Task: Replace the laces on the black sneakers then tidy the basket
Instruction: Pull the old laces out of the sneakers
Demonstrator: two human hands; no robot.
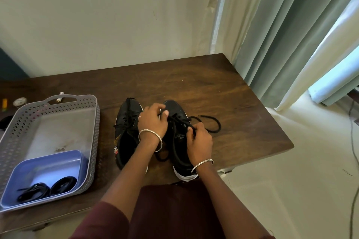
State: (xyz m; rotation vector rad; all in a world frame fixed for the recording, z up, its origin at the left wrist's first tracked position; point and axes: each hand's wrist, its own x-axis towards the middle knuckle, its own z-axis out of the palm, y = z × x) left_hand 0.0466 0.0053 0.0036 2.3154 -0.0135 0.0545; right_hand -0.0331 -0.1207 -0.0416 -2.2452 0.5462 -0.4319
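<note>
Maroon clothing (pixel 174 209) fills the near edge, with both bare forearms reaching forward from it over the dark wooden table (pixel 223 87). At the near left corner stands a grey perforated basket (pixel 96 126), close enough to reach without shifting. The two black sneakers sit side by side in the middle, toes pointing away, probably so the eyelets face the person. The left sneaker (pixel 126 122) is laced and untouched; the right sneaker (pixel 180 153) is the one in work. A blue tub (pixel 48 161) in the basket's near end holds bundled black laces (pixel 46 188), kept together, I'd judge, as spares or discards.

The left hand (pixel 153 120) curls over the right sneaker's front eyelets, fingers and thumb closed on the upper, seemingly to steady it. The right hand (pixel 200 139) pinches the lace (pixel 215 124) between thumb and fingertips beside the tongue; its free end loops out on the table to the right. Whether it is going in or coming out I cannot tell.

A pale logo (pixel 179 137) inside the right sneaker shows an "S"; the rest is too small to read.
</note>
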